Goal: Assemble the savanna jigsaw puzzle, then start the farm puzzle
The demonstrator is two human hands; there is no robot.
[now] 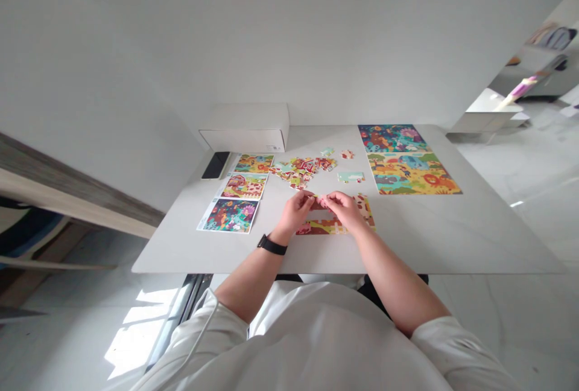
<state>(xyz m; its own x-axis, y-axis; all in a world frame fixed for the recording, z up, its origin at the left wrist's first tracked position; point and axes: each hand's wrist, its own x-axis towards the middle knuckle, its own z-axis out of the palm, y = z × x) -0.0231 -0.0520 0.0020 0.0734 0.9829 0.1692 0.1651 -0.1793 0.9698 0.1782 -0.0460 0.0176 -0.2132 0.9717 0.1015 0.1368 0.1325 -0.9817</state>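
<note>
Over the partly joined farm jigsaw puzzle (335,227), my left hand (295,210) and my right hand (346,209) meet with fingers pinched. Small red and pink puzzle pieces (322,201) show between the fingertips, one side at each hand. Whether they are locked together is too small to tell. Partly covered by the hands, the puzzle has brown, yellow and white fence patches with a gap in its middle. Just beyond lies a heap of loose puzzle pieces (304,168). A joined pale green strip (350,177) and a single pink piece (347,154) lie apart from it.
A picture sheet (231,216) with three printed scenes lies at left, beside a black phone (216,165). Behind stands a white box (244,140) near the wall. Two finished puzzles (411,172) lie at right on the white table (470,228).
</note>
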